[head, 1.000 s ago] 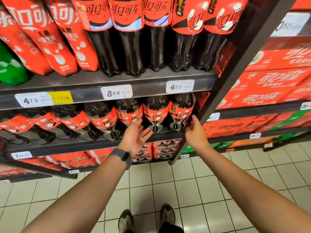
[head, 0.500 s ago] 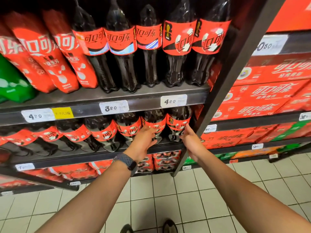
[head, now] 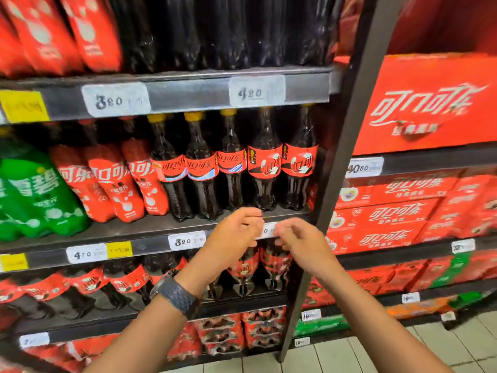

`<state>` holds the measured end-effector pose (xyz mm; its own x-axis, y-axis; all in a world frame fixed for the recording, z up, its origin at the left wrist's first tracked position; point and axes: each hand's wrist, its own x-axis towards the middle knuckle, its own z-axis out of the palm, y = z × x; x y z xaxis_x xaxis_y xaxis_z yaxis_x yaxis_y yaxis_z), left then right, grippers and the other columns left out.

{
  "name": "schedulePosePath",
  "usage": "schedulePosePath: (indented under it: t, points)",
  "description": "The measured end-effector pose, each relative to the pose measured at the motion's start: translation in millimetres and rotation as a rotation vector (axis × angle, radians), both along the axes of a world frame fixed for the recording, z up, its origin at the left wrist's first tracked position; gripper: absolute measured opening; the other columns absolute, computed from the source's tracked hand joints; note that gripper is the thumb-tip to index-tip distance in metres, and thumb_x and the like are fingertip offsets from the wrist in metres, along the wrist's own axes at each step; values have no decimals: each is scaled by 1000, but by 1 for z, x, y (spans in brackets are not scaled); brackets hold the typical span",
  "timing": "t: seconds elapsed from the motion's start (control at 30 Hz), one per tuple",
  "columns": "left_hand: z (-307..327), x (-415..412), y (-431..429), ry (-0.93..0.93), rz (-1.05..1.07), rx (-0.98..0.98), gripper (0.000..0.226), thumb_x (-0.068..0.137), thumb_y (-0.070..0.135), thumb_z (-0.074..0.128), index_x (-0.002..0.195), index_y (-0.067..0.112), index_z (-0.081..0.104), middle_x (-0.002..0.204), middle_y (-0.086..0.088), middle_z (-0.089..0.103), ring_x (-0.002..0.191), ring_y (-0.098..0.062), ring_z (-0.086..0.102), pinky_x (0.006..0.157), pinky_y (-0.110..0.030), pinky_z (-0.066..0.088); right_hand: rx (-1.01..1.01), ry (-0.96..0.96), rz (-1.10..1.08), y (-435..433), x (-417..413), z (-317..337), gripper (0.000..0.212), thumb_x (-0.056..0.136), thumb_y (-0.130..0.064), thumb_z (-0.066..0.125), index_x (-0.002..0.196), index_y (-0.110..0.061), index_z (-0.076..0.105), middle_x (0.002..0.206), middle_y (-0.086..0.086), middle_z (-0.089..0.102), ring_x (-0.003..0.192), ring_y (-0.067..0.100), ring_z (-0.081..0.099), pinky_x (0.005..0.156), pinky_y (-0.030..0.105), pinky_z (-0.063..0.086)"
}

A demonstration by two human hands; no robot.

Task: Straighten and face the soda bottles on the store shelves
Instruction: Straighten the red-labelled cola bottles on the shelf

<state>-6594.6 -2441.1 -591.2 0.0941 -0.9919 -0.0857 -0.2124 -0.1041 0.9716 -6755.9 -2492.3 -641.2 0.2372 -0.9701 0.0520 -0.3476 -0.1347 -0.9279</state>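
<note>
Several dark cola bottles [head: 265,168] with red labels and yellow caps stand upright in a row on the middle shelf [head: 150,244], labels facing out. My left hand [head: 236,234], with a dark watch on its wrist, hovers in front of that shelf's front edge, just below the bottles. Its fingers are loosely curled and hold nothing. My right hand [head: 301,242] hangs beside it, also loosely curled and holding nothing. Behind both hands, on the lower shelf, stand more cola bottles [head: 244,267], partly hidden by them. The picture is blurred by motion.
Red-sleeved bottles [head: 118,181] and green bottles [head: 35,195] fill the left of the middle shelf. A dark slanted upright post [head: 338,157] stands right of my hands, with red cartons [head: 419,103] stacked beyond it. Pale tiled floor [head: 349,354] lies below.
Both hands left the lower-shelf bottles and rose to the middle shelf's front edge. The view tilted upward, so the middle row now sits at the centre.
</note>
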Motion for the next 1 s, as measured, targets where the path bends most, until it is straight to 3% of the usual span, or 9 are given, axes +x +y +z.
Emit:
schedulePosePath:
  t: [0.07, 0.17, 0.27, 0.37, 0.53, 0.7, 0.83, 0.93, 1.0]
  points:
    - [24, -1, -2, -115, 11, -145, 25, 91, 6, 56, 112, 19, 61, 107, -9, 69, 94, -23, 66, 89, -40, 54, -142, 9, -5, -2, -3, 32, 11, 89, -22, 59, 85, -30, 65, 82, -4, 72, 81, 13, 68, 83, 42, 53]
    - [64, 6, -6, -449, 36, -487, 29, 91, 14, 58, 119, 22, 60, 114, 5, 66, 100, -3, 61, 90, -15, 47, -429, 76, -3, -3, -12, 85, 19, 92, -16, 55, 102, -29, 64, 99, -14, 69, 91, 0, 63, 89, 19, 47]
    - [100, 17, -18, -923, 126, -782, 42, 91, 18, 57, 132, 13, 52, 129, 1, 56, 120, -14, 49, 103, -21, 32, -705, 197, -61, -9, -21, 130, 32, 91, -6, 50, 122, -9, 58, 117, -4, 59, 111, 7, 53, 94, -2, 25]
    - [120, 19, -30, -1159, 157, -869, 49, 88, 20, 55, 136, 13, 45, 126, -4, 55, 116, -24, 48, 101, -32, 34, -731, 371, -51, -17, -19, 155, 46, 92, 1, 45, 137, 4, 39, 146, 18, 37, 137, 26, 32, 106, 8, 11]
    - [123, 17, -55, -1405, 117, -838, 43, 92, 35, 49, 129, 14, 47, 114, -2, 57, 103, -24, 53, 87, -34, 38, -747, 474, -54, -35, -2, 174, 32, 81, 6, 43, 112, -1, 44, 117, 17, 41, 112, 30, 40, 98, 31, 31]
    - [126, 12, -77, -1321, 277, -686, 51, 91, 61, 41, 99, 13, 55, 84, -6, 62, 77, -27, 60, 63, -35, 39, -593, 275, -217, -46, 17, 167, 25, 89, -1, 45, 114, 0, 42, 122, 18, 41, 118, 32, 40, 100, 37, 32]
    - [127, 8, -92, -1199, 189, -597, 55, 76, 74, 52, 87, 21, 49, 68, 10, 43, 65, -16, 47, 58, -29, 34, -376, 48, -309, -44, 29, 140, 61, 96, -10, 45, 146, 6, 16, 155, 20, 14, 144, 27, 13, 117, 32, 11]
    - [124, 13, -99, -1233, 173, -591, 51, 73, 69, 62, 84, 23, 44, 75, 4, 53, 68, -17, 51, 57, -28, 33, -376, -26, -343, -32, 34, 98, 67, 95, -8, 46, 149, 2, 8, 158, 14, 6, 146, 20, 6, 118, 25, 5]
    - [123, 18, -104, -1243, 171, -627, 52, 75, 62, 65, 100, 19, 50, 91, -4, 64, 74, -23, 57, 58, -27, 32, -357, -43, -343, -27, 36, 74, 67, 95, -7, 46, 150, -1, 7, 159, 10, 4, 146, 18, 4, 117, 23, 3]
